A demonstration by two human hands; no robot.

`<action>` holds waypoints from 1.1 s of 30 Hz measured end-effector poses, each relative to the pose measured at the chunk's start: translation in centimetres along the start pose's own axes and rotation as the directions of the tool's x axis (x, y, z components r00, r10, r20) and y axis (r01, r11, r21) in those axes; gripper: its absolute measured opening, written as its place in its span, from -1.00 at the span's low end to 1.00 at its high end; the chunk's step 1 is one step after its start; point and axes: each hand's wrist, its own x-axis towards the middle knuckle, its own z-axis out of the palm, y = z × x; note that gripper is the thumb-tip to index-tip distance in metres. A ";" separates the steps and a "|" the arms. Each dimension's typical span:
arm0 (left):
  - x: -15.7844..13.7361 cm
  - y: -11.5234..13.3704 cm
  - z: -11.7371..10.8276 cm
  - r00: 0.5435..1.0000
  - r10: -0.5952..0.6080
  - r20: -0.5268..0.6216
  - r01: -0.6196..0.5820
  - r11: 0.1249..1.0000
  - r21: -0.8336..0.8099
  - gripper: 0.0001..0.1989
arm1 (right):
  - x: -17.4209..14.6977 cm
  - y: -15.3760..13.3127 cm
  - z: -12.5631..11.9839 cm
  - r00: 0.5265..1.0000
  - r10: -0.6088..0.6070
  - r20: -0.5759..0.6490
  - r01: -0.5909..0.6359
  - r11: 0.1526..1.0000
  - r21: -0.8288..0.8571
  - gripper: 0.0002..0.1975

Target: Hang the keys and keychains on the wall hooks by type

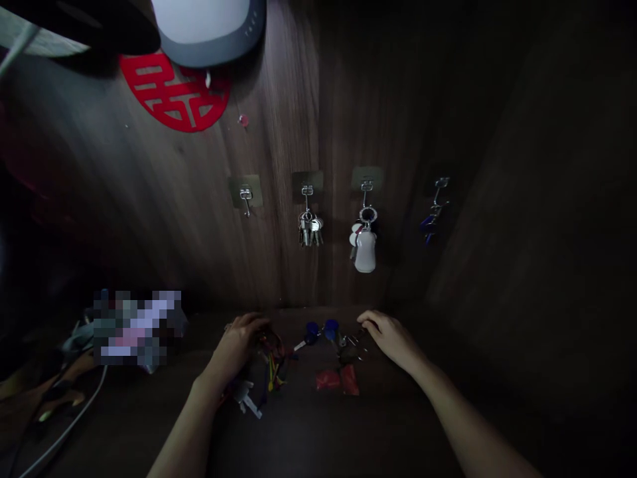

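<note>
On the dark wooden surface, my left hand is closed over the upper end of a bunch of keys with red and yellow cords; its fingertips are partly hidden in shadow. Silver keys lie below that hand. To the right, my right hand rests with loosely bent fingers and a gap at the thumb, beside several small thin metal pieces. Between the hands lie a blue-headed key and a blue tag with keys. Two small red packets are nearer to me.
Hooks on the wooden wall hold a key bunch, keys with a white fob and blue-tagged keys. One left hook holds nothing. Above are a red cutout and grey-white device. A cable runs at left.
</note>
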 end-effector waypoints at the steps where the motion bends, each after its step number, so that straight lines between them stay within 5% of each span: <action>1: 0.0 0.0 0.2 1.000 0.018 0.008 -0.018 1.000 -0.004 -0.61 | 0.0 0.0 0.1 1.000 -0.009 0.004 0.009 1.000 -0.003 -0.77; 8: 0.1 0.8 0.4 0.999 -0.029 -0.017 0.030 0.999 0.034 -0.80 | -0.1 -1.1 0.3 0.999 -0.044 0.016 0.044 0.999 -0.008 -0.77; 17: 0.0 0.0 -0.6 0.991 -0.074 -0.112 0.071 0.997 -0.031 -0.77 | -0.3 -1.9 0.3 0.998 -0.066 0.017 0.067 0.997 -0.036 -0.76; 26: -0.2 -0.2 -0.4 0.946 -0.292 -0.141 0.300 0.953 0.038 -0.80 | -0.3 -3.2 -0.3 0.994 -0.106 0.028 0.105 0.994 0.006 -0.80; 33: -0.2 0.1 0.1 0.941 -0.273 -0.199 0.303 0.943 0.137 -0.77 | -1.2 -6.3 -1.4 0.941 -0.280 0.192 0.265 0.959 0.100 -0.83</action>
